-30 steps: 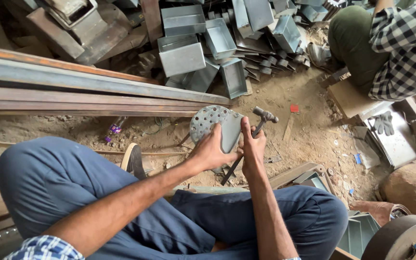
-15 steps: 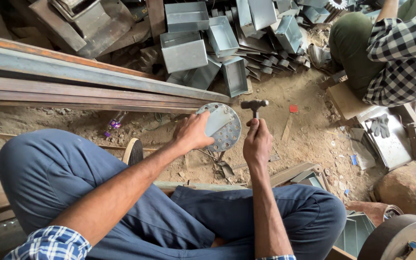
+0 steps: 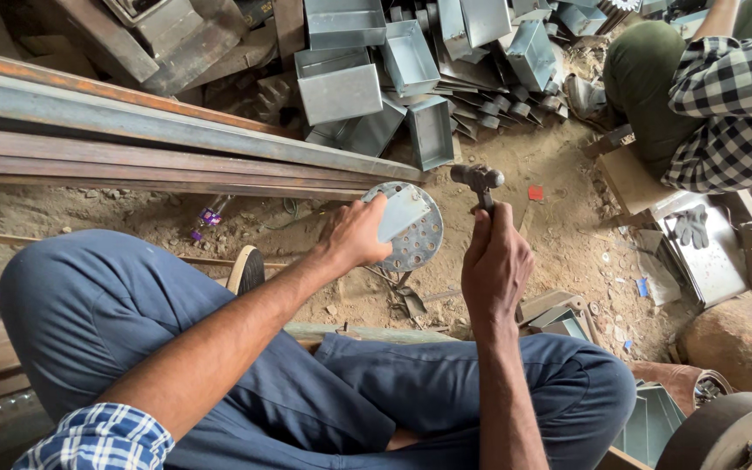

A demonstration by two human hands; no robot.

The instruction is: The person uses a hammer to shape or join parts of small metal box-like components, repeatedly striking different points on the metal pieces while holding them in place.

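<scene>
The bent metal piece [image 3: 399, 215] is lying on top of a round plate full of holes [image 3: 418, 235], out in front of your knees on the sandy ground [image 3: 559, 235]. You are pressing your left hand [image 3: 354, 233] down on the near left side of the piece, with your fingers curled over its edge, so it is not sliding when it gets hit. The round plate is sitting flat under it, and I think you are using it as a hard base, because the sand alone would be too soft. You are gripping a hammer [image 3: 479, 181] in your right hand [image 3: 496, 265], with your fingers closed tight around the handle. The hammer head is up in the air, just to the right of the plate and not touching it. You are holding it on the right, so your left fingers are staying clear on the other side. You are sitting low with your legs folded, so the work is close to you. Long rusty bars [image 3: 150, 144] are lying on the far left. A heap of grey metal boxes [image 3: 376, 70] is piled at the far side. Another person in a checked shirt [image 3: 733, 104] is sitting at the far right, well apart from your hands.
</scene>
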